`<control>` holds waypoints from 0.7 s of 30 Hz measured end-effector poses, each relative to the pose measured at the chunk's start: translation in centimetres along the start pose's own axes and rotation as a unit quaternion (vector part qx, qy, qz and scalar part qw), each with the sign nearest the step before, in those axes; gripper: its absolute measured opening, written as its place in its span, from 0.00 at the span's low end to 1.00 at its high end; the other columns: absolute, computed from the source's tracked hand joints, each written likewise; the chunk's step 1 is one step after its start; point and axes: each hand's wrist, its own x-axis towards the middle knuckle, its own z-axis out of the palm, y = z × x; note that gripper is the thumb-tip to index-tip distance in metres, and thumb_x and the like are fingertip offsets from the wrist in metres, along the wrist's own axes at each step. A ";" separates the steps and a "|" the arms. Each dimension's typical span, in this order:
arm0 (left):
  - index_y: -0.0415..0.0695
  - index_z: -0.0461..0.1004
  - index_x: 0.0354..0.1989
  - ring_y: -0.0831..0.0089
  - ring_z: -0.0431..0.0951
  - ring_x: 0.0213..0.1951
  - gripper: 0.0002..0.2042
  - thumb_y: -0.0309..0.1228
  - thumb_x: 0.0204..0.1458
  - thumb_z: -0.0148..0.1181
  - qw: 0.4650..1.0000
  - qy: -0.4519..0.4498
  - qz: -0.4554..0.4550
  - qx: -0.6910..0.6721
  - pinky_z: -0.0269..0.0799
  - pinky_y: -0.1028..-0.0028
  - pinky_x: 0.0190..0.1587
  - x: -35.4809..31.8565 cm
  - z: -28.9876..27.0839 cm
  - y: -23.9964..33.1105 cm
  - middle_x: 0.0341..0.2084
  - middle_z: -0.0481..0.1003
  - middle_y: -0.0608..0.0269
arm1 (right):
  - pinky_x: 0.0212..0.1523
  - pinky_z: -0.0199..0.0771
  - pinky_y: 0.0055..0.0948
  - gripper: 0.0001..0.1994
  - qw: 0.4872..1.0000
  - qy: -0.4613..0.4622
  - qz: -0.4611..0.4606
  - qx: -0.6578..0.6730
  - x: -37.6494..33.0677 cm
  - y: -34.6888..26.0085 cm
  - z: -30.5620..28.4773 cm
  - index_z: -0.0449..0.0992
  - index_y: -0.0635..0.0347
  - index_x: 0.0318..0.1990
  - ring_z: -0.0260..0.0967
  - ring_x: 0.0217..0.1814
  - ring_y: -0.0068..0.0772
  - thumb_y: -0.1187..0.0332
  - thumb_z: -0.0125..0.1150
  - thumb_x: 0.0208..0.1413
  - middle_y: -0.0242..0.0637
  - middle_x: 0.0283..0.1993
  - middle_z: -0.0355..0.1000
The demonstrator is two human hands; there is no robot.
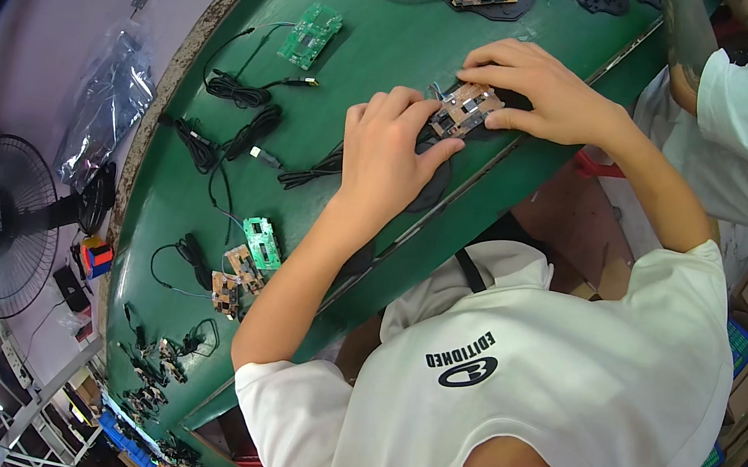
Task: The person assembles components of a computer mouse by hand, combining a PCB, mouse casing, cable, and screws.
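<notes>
**Tan board pressed flat on green belt**

Tan, flat and rectangular, the board (pixel 466 109) lies on a black shell near the belt's (pixel 375 31) edge closest to the person, its long axis slanting up to the right. Left hand (pixel 386 153) rests loosely curled over the shell's lower-left end, thumb beside the board. Right hand (pixel 536 89) presses spread fingertips on the board's far end, not clenched. Coiled black cables (pixel 241 90) and a green board (pixel 311 35) lie well apart, leaving bare belt between.

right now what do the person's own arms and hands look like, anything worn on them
Both arms are bare from the short white sleeves of a T-shirt down to the fingers. The left hand and right hand wear no gloves, and no watch, ring or wrist strap shows. The shirt has a black printed mark on its front.
</notes>
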 end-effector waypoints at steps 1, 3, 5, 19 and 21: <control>0.41 0.81 0.41 0.62 0.75 0.43 0.20 0.39 0.42 0.75 1.000 -0.006 -0.014 0.001 0.63 0.64 0.48 0.1 0.0 0.3 0.40 0.77 0.61 | 0.63 0.60 0.40 0.23 1.000 -0.003 0.007 -0.018 -0.4 0.2 -0.3 0.77 0.57 0.54 0.63 0.62 0.40 0.65 0.70 0.49 0.35 0.58 0.67; 0.41 0.81 0.42 0.62 0.75 0.44 0.20 0.39 0.43 0.74 0.999 -0.013 -0.036 0.004 0.63 0.64 0.48 0.4 -0.2 1.1 0.40 0.77 0.61 | 0.64 0.59 0.40 0.22 1.000 -0.013 0.008 -0.017 -0.2 0.1 -0.6 0.77 0.58 0.54 0.63 0.62 0.40 0.66 0.69 0.50 0.35 0.57 0.68; 0.41 0.81 0.42 0.62 0.75 0.44 0.20 0.39 0.44 0.74 0.998 -0.021 -0.058 0.008 0.63 0.64 0.48 0.4 -0.1 1.5 0.40 0.77 0.61 | 0.64 0.58 0.40 0.20 1.000 -0.022 0.010 -0.015 -0.1 0.0 -1.0 0.77 0.58 0.54 0.63 0.61 0.40 0.67 0.68 0.52 0.35 0.57 0.68; 0.41 0.80 0.43 0.63 0.73 0.44 0.17 0.38 0.48 0.70 0.999 0.005 -0.019 0.027 0.61 0.60 0.50 0.3 0.4 2.3 0.40 0.75 0.62 | 0.61 0.64 0.41 0.22 0.998 0.005 0.055 -0.007 -1.0 -1.2 -1.0 0.77 0.61 0.53 0.64 0.60 0.45 0.79 0.67 0.47 0.39 0.56 0.68; 0.41 0.80 0.44 0.62 0.73 0.44 0.18 0.38 0.48 0.71 0.999 0.009 -0.011 0.029 0.61 0.60 0.50 0.2 0.6 2.2 0.41 0.75 0.62 | 0.60 0.65 0.41 0.22 0.998 0.008 0.069 -0.008 -1.6 -2.0 -0.9 0.77 0.62 0.52 0.64 0.59 0.45 0.79 0.67 0.46 0.39 0.56 0.68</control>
